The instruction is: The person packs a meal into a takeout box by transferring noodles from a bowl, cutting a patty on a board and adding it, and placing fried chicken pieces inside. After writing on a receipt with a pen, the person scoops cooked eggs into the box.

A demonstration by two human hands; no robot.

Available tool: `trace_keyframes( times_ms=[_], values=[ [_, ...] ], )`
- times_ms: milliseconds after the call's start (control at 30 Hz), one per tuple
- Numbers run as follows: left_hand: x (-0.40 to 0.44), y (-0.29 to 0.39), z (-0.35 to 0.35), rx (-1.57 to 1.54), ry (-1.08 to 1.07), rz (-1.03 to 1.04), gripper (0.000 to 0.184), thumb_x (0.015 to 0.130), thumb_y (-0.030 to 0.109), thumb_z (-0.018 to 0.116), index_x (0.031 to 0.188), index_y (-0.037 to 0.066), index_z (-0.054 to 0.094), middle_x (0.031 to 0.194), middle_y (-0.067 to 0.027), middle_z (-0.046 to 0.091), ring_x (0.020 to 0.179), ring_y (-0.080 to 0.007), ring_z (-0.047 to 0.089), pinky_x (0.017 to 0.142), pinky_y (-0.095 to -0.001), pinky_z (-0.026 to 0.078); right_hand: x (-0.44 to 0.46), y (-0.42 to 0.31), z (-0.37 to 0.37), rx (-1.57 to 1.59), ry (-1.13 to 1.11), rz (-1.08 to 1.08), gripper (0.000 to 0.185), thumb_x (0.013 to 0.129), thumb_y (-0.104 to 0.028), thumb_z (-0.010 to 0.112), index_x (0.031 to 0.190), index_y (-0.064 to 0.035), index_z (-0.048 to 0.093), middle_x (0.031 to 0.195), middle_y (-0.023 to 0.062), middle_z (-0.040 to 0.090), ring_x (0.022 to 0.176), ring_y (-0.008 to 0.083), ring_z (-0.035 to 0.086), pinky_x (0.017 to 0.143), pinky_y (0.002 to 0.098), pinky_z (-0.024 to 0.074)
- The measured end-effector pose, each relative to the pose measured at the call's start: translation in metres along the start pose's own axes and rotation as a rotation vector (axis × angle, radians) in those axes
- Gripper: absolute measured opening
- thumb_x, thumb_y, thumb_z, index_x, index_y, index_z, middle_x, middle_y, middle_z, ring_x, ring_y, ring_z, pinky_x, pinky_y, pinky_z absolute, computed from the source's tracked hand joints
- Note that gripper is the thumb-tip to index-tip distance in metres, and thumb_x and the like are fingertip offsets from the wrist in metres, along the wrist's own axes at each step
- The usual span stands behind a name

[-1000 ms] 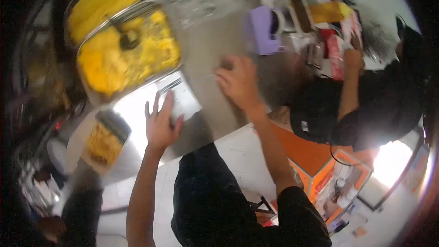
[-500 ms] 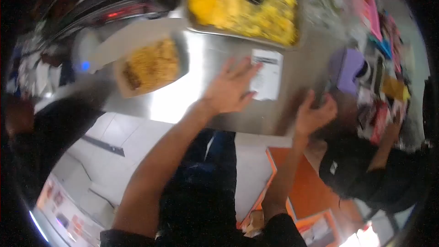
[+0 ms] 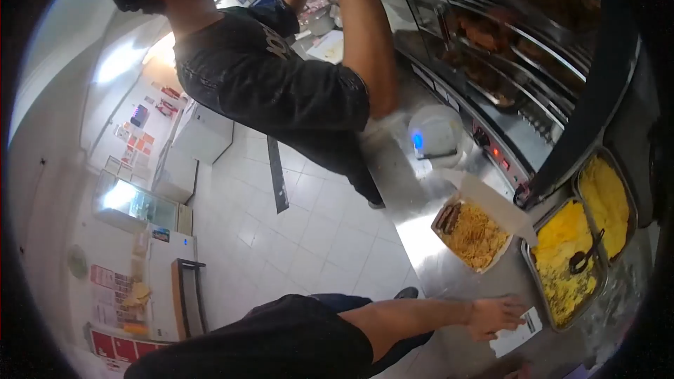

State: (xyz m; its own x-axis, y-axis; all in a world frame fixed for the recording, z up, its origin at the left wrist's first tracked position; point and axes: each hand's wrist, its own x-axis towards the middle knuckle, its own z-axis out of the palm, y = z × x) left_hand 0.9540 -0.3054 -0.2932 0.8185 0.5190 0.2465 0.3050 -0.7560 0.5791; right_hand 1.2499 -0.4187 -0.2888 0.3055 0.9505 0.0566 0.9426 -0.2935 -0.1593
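My left hand (image 3: 493,317) lies palm down on the steel counter, its fingers stretched out and apart. The fingertips meet the edge of a white paper slip (image 3: 518,335) with dark print, which looks like a receipt. Near that hand stands an open cardboard takeaway box (image 3: 500,256), holding crumbly yellow-brown food (image 3: 477,238) with darker strips at one end. Beyond the slip sits a metal tray (image 3: 559,324) of yellow food with a black ladle (image 3: 580,260) in it. My right hand cannot be made out; only a blurred reddish patch shows at the bottom edge.
A second tray of yellow food (image 3: 605,200) adjoins the first. A glass-fronted display cabinet (image 3: 505,63) with food on racks rises behind the counter (image 3: 421,238). A co-worker in a dark shirt (image 3: 274,77) stands at the counter, arms raised. White floor tiles (image 3: 316,231) lie below.
The head view has swung left and tilted, bringing the co-worker and cabinet into sight. My left hand stays by the paper slip. My right hand has dropped out of clear view.
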Motion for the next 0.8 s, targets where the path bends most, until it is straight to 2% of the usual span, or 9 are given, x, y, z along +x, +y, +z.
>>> trace_keyframes(
  times_ms=[233, 300, 333, 367, 400, 433, 467, 633, 800],
  values=[
    [0.002, 0.009, -0.041, -0.162, -0.006, -0.055, 0.055, 0.073, 0.028, 0.067, 0.119, -0.001, 0.06, 0.143, -0.0222, 0.045, 0.142, -0.0417, 0.027, 0.119, -0.0573, 0.015, -0.021, -0.04, 0.052, 0.557, -0.053, 0.123, 0.025, 0.096, -0.021, 0.046, 0.103, -0.0001, 0.059, 0.099, 0.0157, 0.061, 0.086, 0.0309, 0.057, 0.081, 0.0431, 0.0458],
    [-0.001, 0.002, -0.028, -0.167, 0.01, -0.157, 0.071, 0.07, 0.027, 0.07, 0.133, -0.002, 0.052, 0.14, -0.0251, 0.047, 0.139, -0.0412, 0.035, 0.118, -0.055, 0.021, -0.041, -0.053, 0.063, 0.669, -0.075, 0.21, 0.024, 0.098, -0.021, 0.045, 0.106, -0.0016, 0.057, 0.102, 0.0135, 0.06, 0.088, 0.0285, 0.056, 0.083, 0.042, 0.0452],
    [-0.009, 0.0, -0.015, -0.111, 0.036, -0.143, 0.072, 0.073, 0.026, 0.069, 0.137, -0.001, 0.049, 0.14, -0.0249, 0.047, 0.137, -0.0412, 0.037, 0.116, -0.0551, 0.024, -0.047, -0.061, 0.059, 0.667, -0.095, 0.24, 0.023, 0.099, -0.021, 0.045, 0.107, -0.0023, 0.056, 0.103, 0.0124, 0.06, 0.089, 0.0273, 0.056, 0.084, 0.0414, 0.0449],
    [0.001, 0.002, -0.027, -0.051, 0.029, -0.108, 0.071, 0.075, 0.026, 0.068, 0.138, 0.0, 0.048, 0.14, -0.0244, 0.048, 0.137, -0.0402, 0.037, 0.114, -0.0541, 0.026, -0.041, -0.094, 0.04, 0.266, 0.154, 0.037, 0.02, 0.095, -0.019, 0.051, 0.102, -0.0016, 0.06, 0.091, 0.0104, 0.062, 0.078, 0.028, 0.055, 0.075, 0.0414, 0.0451],
    [0.003, -0.003, -0.018, -0.09, -0.059, -0.137, 0.075, 0.077, 0.028, 0.068, 0.143, 0.004, 0.043, 0.142, -0.0211, 0.047, 0.139, -0.0385, 0.035, 0.113, -0.0559, 0.026, -0.021, -0.112, 0.002, 0.542, -0.278, 0.368, 0.029, 0.099, -0.016, 0.05, 0.121, -0.0013, 0.06, 0.098, 0.0104, 0.067, 0.09, 0.0219, 0.061, 0.083, 0.0366, 0.0477],
    [0.012, 0.008, -0.036, -0.045, -0.111, -0.17, 0.079, 0.079, 0.028, 0.068, 0.148, 0.008, 0.035, 0.144, -0.018, 0.045, 0.139, -0.0377, 0.035, 0.113, -0.0577, 0.025, -0.015, -0.128, 0.009, 1.043, 0.035, 0.463, 0.023, 0.098, -0.012, 0.051, 0.116, -0.002, 0.062, 0.087, 0.0056, 0.066, 0.076, 0.0136, 0.058, 0.068, 0.0296, 0.0476],
    [0.013, 0.006, -0.033, -0.017, -0.132, -0.138, 0.081, 0.082, 0.03, 0.065, 0.15, 0.008, 0.028, 0.147, -0.0158, 0.041, 0.142, -0.0363, 0.03, 0.114, -0.0584, 0.021, -0.008, -0.136, 0.003, 1.259, 0.005, 0.494, 0.016, 0.093, -0.008, 0.062, 0.107, -0.0011, 0.063, 0.081, 0.0035, 0.067, 0.07, 0.0097, 0.06, 0.062, 0.0257, 0.0492],
    [0.02, 0.005, -0.044, 0.042, -0.254, -0.163, 0.076, 0.086, 0.034, 0.059, 0.15, 0.007, 0.028, 0.149, -0.0151, 0.037, 0.144, -0.0315, 0.025, 0.117, -0.0528, 0.017, -0.004, -0.141, 0.019, 1.12, 0.053, 0.24, 0.013, 0.079, -0.002, 0.075, 0.088, -0.0003, 0.066, 0.077, 0.0066, 0.07, 0.071, 0.0082, 0.067, 0.063, 0.0217, 0.0527],
    [0.028, 0.011, -0.043, 0.055, -0.245, -0.184, 0.074, 0.086, 0.033, 0.058, 0.148, 0.007, 0.029, 0.149, -0.0115, 0.037, 0.144, -0.0309, 0.026, 0.117, -0.0532, 0.017, -0.001, -0.134, 0.014, 1.121, 0.121, 0.179, 0.012, 0.079, -0.003, 0.076, 0.081, -0.0002, 0.065, 0.072, 0.0072, 0.07, 0.066, 0.0086, 0.066, 0.059, 0.0224, 0.0527]
  ],
)
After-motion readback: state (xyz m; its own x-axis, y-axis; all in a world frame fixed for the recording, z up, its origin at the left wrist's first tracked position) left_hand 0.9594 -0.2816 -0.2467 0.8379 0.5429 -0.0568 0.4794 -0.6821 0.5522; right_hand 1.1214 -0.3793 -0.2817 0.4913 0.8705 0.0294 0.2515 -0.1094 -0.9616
